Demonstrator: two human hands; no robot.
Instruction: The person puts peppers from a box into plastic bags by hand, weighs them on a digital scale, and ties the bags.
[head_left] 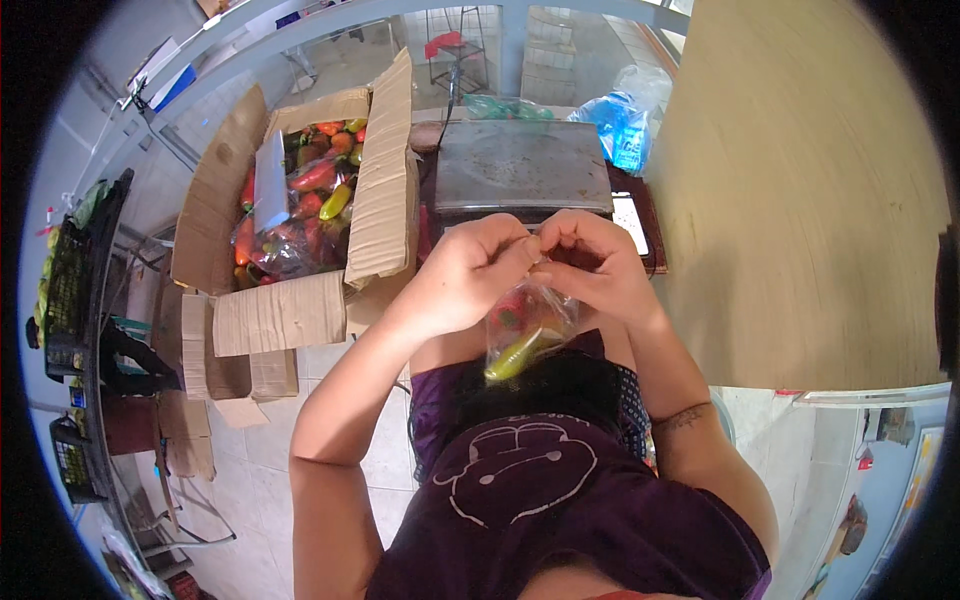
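A clear plastic bag with red and yellow-green peppers in it hangs below my two hands, over my lap. My left hand pinches the gathered neck of the bag between thumb and fingertips. From the other side, my right hand grips the same neck, its fingertips touching those of the left. A long yellow-green pepper lies at the bottom of the bag. Just beyond my hands is a flat metal scale platform.
To the left stands an open cardboard box full of red, green and yellow peppers, with clear plastic over some. A pale wooden board fills the right side. Blue and clear plastic bags lie behind the scale. Black crates stand far left.
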